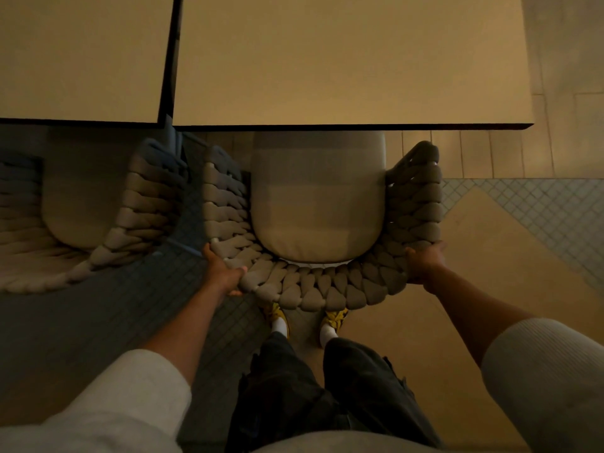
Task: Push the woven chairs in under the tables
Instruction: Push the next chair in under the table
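The woven chair (322, 286) is gripped at its curved back by the left hand (225, 273) and the right hand (423, 263). Its seat front is tucked under the table (353, 60); a second chair (98, 220) stands just beside it.

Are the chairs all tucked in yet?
Not yet. The left chair sits partly under the left table. The left hand and right hand grip the middle chair by its woven back; only the cushion front is under the right table. It needs more pushing.

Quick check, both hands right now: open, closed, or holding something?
Left hand: grips the left side of the woven chair back.
Right hand: grips the right side of the same back.
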